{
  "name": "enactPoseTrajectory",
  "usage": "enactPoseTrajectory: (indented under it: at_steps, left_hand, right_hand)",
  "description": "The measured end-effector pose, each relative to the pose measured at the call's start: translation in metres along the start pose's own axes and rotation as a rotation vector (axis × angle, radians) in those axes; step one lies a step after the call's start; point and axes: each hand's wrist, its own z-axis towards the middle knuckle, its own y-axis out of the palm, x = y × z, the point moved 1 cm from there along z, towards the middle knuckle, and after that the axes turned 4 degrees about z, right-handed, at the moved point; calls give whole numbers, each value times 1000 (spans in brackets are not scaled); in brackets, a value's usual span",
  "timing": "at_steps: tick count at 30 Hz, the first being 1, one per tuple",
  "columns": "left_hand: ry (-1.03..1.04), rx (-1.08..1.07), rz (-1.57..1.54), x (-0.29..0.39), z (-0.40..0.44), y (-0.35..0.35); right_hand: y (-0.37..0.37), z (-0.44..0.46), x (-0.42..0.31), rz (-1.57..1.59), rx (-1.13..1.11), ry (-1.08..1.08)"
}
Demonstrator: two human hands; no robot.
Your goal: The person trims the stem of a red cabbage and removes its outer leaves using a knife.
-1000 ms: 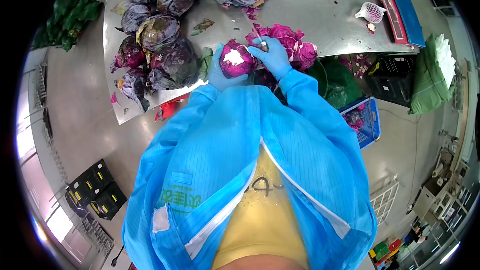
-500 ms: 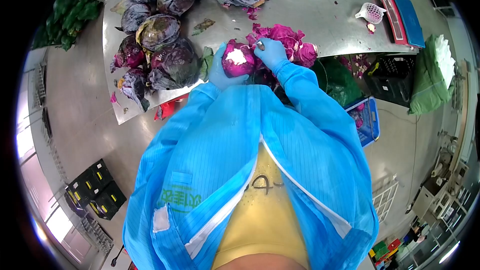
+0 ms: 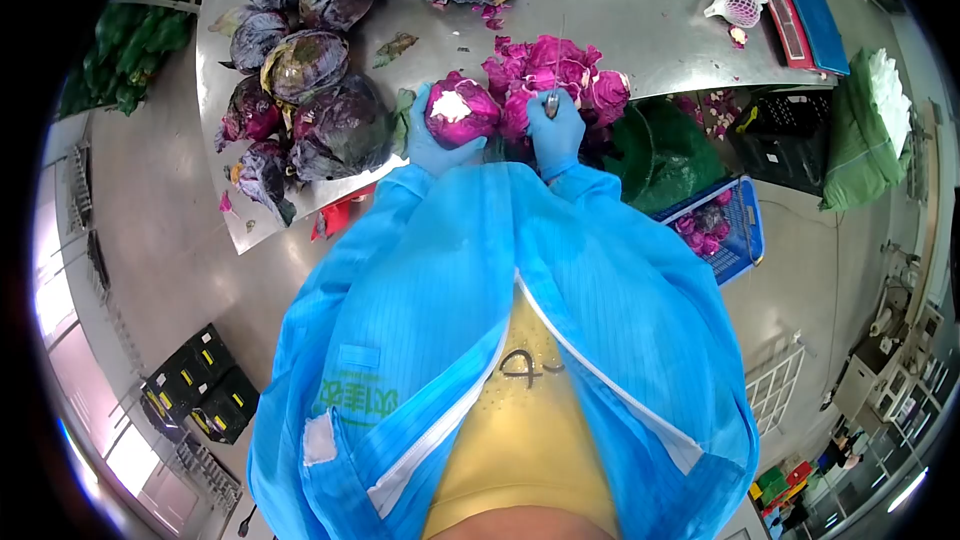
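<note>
Blue-gloved left hand (image 3: 438,147) curves its fingers round 1 cabbage (image 3: 470,112); right hand (image 3: 557,134) grips what seems a knife (image 3: 552,104), fingers bunched.

Cabbage heap (image 3: 343,125) lay left on table (image 3: 450,30) | leaf pile (image 3: 560,65) lay right of held cabbage (image 3: 463,112) | mesh cup (image 3: 740,6) lay farther right, left of folders (image 3: 812,20)

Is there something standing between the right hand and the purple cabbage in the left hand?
Yes, loose purple leaves show in the gap between the right hand and the cabbage; whether they rise high enough to block it, I cannot tell.
</note>
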Motion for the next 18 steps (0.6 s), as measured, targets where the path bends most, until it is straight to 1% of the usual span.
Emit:
enactPoseTrajectory:
  at_steps: [1,2,3,5,6,7,9,10,11,12,13,15,17,18]
  left_hand:
    - [6,20,35,1,3,0]
    - [-17,20,5,-2,4,0]
    - [-16,18,7,3,6,0]
    - [-102,66,-8,14,9,-1]
    - [-162,75,29,18,10,-3]
    - [-161,69,28,18,10,-3]
    - [-197,107,-37,14,11,-5]
    - [-148,84,51,9,12,-10]
    - [-149,81,56,4,8,-14]
    - [-218,81,303,17,5,-17]
    - [-277,81,548,24,6,-19]
    - [-285,92,546,7,1,-20]
    - [-197,165,133,-2,0,-20]
    - [-198,164,136,2,0,-22]
  right_hand:
    - [-4,-6,-5,34,-47,-4]
    - [-8,-14,-11,1,-85,-26]
    - [-12,-18,-10,5,-84,-26]
    - [-23,-22,-1,-91,-135,-105]
    - [-29,-17,4,7,-67,-5]
    - [-36,-6,21,97,1,181]
    - [-43,7,36,-117,98,-111]
    - [-39,6,14,-113,100,-114]
    - [-32,1,-9,-232,104,-303]
    - [-24,-6,-29,-352,110,-488]
    - [-16,-9,-31,-259,-19,-381]
    - [-1,-4,-31,-209,-365,-173]
    - [23,3,8,-219,-418,-99]
    - [31,4,15,-190,-469,39]
